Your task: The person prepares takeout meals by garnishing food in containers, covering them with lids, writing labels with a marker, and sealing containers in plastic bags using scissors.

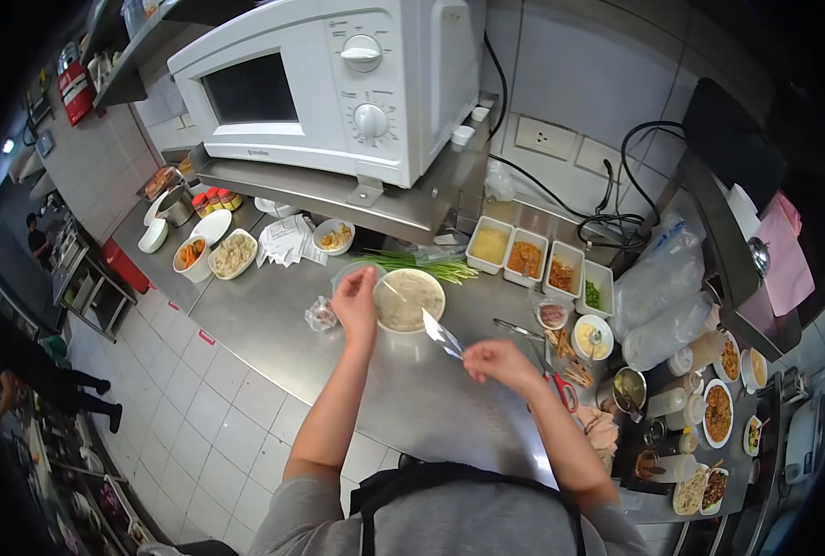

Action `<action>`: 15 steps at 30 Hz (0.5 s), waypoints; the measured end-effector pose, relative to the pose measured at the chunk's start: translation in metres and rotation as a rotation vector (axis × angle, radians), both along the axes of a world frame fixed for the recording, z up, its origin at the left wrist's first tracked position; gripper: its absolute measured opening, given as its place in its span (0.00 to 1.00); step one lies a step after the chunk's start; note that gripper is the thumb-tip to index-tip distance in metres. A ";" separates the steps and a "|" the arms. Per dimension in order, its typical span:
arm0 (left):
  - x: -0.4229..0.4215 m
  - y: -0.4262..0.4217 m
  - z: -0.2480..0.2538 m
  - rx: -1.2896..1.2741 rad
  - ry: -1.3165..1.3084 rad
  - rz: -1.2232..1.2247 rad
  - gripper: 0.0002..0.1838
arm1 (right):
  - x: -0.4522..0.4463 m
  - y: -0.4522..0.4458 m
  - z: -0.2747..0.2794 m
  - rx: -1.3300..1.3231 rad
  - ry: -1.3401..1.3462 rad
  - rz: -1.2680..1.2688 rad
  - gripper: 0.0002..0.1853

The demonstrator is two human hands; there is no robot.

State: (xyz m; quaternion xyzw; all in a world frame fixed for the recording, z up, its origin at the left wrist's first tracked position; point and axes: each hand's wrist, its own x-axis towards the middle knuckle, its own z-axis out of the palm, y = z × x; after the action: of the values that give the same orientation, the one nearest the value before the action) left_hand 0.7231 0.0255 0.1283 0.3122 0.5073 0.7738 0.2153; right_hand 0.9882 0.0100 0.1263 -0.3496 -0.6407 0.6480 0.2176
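A round bowl (410,300) of pale, greyish creamy food stands on the steel counter, with a thin light streak, perhaps a utensil, at its left side. My left hand (355,300) is raised by the bowl's left rim, its fingertips pinched together; whatever they hold is too small to make out. In my right hand (501,363), closed near the bowl's lower right, is a shiny flat silver thing (442,335) whose tip points at the bowl. Its kind is unclear. Behind the left hand, a clear dish is partly hidden, and a small knotted plastic bag (321,314) lies beside it.
Green stalks (431,267) lie behind the bowl, under the shelf with the white microwave (329,93). Food trays (526,256) line the back right. Tongs (518,328), red-handled scissors (562,393) and a bowl with a spoon (593,337) sit right. Another person stands far left.
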 end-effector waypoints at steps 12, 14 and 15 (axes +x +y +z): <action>-0.061 0.054 -0.097 -0.678 -0.748 -0.841 0.16 | -0.071 0.076 -0.061 0.198 -0.226 -0.040 0.41; -0.053 0.053 -0.097 -0.746 -0.677 -0.842 0.16 | -0.067 0.076 -0.070 0.513 -0.227 -0.044 0.43; -0.052 0.052 -0.104 -0.746 -0.680 -0.882 0.16 | -0.063 0.075 -0.071 0.444 -0.240 -0.017 0.43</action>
State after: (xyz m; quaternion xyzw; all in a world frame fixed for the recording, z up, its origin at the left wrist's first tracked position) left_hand 0.6706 0.0772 0.0240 0.1338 0.4696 0.4415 0.7528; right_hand 0.9250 0.0854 0.0552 -0.3730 -0.7858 0.4432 0.2167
